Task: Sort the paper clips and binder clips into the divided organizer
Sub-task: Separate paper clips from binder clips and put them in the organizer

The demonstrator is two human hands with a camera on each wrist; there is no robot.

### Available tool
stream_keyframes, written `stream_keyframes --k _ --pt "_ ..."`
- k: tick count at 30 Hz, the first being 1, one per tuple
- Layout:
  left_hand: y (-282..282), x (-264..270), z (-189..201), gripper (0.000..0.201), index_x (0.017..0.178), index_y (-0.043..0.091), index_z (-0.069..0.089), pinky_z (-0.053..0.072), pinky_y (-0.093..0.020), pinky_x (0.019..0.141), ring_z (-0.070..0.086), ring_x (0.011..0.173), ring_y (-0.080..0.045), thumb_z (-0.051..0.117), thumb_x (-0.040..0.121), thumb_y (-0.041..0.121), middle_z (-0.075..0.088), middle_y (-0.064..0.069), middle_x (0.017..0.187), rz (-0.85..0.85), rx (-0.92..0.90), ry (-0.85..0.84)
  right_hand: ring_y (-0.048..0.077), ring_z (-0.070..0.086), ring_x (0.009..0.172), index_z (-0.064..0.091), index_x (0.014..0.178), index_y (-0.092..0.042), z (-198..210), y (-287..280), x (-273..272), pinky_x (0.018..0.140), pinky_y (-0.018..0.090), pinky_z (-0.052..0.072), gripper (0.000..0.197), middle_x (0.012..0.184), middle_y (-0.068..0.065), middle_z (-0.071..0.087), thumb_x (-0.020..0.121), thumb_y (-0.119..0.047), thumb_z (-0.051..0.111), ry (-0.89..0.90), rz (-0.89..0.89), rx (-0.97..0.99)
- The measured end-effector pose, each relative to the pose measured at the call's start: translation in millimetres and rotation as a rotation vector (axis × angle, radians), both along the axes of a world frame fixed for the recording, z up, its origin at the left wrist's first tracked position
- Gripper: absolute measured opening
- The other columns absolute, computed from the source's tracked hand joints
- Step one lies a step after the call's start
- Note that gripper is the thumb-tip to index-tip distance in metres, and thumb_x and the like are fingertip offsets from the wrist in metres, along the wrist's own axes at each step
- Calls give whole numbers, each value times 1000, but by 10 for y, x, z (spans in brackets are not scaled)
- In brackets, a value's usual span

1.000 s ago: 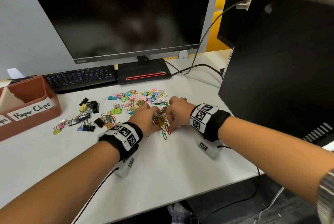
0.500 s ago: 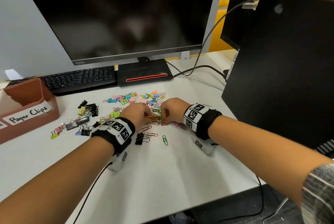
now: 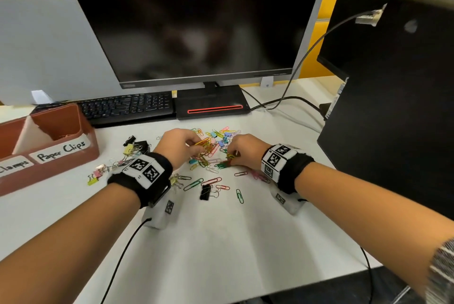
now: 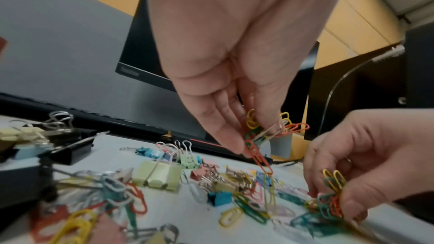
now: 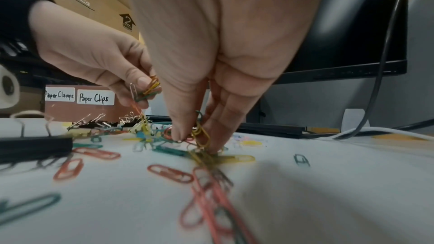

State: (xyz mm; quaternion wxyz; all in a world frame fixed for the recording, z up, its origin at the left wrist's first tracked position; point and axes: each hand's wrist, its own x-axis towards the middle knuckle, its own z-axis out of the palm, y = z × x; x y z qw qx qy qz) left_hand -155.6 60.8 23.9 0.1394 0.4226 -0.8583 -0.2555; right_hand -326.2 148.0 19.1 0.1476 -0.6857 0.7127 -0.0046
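Dark monitor [image 3: 196, 21] — keyboard [image 3: 127, 107] beneath it.

The paper clips [image 4: 259, 156] pinched in the left hand [image 4: 234, 47] are thin wire with a smooth, glossy coloured coating. Below that grip, binder clips [image 4: 157, 174] show matt pastel bodies and shiny bare-metal wire handles. Under them all, the desk [image 3: 221, 242] looks matt white and smooth.
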Motion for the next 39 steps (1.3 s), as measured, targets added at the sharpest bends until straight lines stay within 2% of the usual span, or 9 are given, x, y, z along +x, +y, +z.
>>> stream_keyframes --k 3,10,13,16,20,25,30,35,39 --pt "-59 207 100 15 91 10 68 53 -17 56 62 62 -11 70 81 21 67 -2 82 70 141 137 23 50 77 68 92 -5 138 -82 74 68 26 34 20 86 11 63 86 -23 62 -9 42 -48" --pt "-360 1062 576 2 80 11 66 59 -23 66 67 65 -14 67 82 10 68 -7 74 198 288 354 12 54 72 70 93 -11 798 -590 742 67 21 36 17 82 -1 65 86 -25 64 -41 205 -279" --pt "-565 1511 791 4 80 7 64 54 -13 54 64 52 -2 66 82 5 66 -8 71 289 268 436 6 43 59 70 90 -13 1085 -942 1208 54 18 27 16 62 -12 47 85 -27 64 -105 258 -373" --pt "-821 1949 933 9 75 11 63 56 -16 56 67 60 -12 67 81 5 67 -12 76 370 292 520 14 49 75 70 96 -10 1247 -1347 1679 64 20 31 21 76 -1 59 86 -27 64 -139 279 -442" --pt "-1171 2316 947 11 75 8 62 56 -15 57 65 54 -6 65 82 0 63 -16 79 453 235 565 26 62 91 70 96 -5 1264 -1853 2219 80 30 46 24 97 12 70 86 -25 65 -188 235 -441" --pt "-1421 2400 735 16 100 6 65 56 -12 62 65 71 -12 56 88 0 65 -6 83 445 303 475 27 62 98 66 107 -6 925 -2241 2651 83 31 48 30 104 13 68 82 -23 69 -273 128 -285" --pt "-1321 2347 662 35 125 11 56 45 -36 102 61 107 -18 56 91 18 64 -4 118 348 229 253 23 65 94 61 115 -11 705 -2209 2579 90 36 53 33 103 8 68 85 -24 66 -467 106 -233" --pt "-923 2138 723 17 105 18 62 53 -35 90 64 97 -18 59 89 15 67 -4 101 219 220 419 16 64 87 68 102 -14 781 -1838 2191 85 30 52 21 97 5 71 83 -24 67 -482 112 -280" --pt "-582 1791 537 19 105 21 58 54 -39 78 63 80 -19 62 87 19 64 0 86 103 275 367 4 56 71 68 99 -19 743 -1404 1702 74 25 48 24 89 -2 68 78 -30 72 -370 75 -210"
